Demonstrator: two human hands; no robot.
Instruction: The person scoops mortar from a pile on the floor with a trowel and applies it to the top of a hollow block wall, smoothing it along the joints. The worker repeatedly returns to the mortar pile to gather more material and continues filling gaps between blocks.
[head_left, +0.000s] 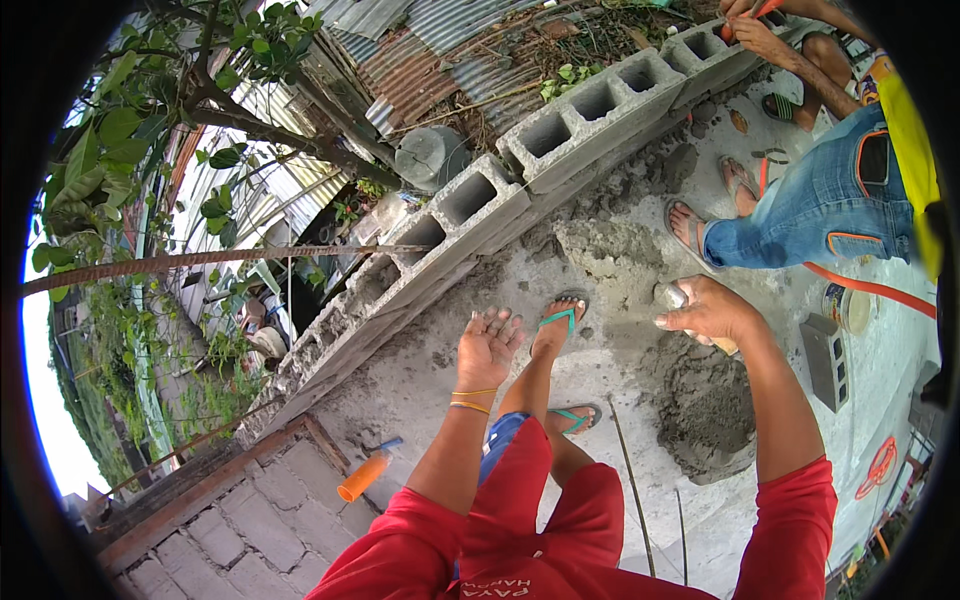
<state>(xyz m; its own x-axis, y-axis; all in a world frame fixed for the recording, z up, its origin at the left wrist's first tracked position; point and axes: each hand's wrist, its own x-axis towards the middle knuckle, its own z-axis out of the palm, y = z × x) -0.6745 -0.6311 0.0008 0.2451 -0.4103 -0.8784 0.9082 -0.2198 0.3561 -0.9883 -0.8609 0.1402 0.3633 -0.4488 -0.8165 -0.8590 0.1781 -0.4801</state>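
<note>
My left hand (488, 340) is open, palm up and fingers slightly curled, holding nothing, in front of the low wall of hollow concrete blocks (440, 235). My right hand (708, 310) grips a small tool with a cement-smeared grey end (670, 296) and a tan part showing below the fingers; its shape is mostly hidden. Below that hand lies a heap of wet grey mortar (705, 420) on the concrete ground (600, 340). A long rusty rebar (150, 265) crosses to the wall's top at the left.
Co-workers stand at the right: jeans-clad legs (790, 215), and hands (750, 30) holding something orange. A loose block (828, 365), bucket (848, 305), orange hose (900, 300), thin rods (630, 470) and orange pipe (363, 478) lie around. A tree and corrugated sheets (420, 50) are beyond the wall.
</note>
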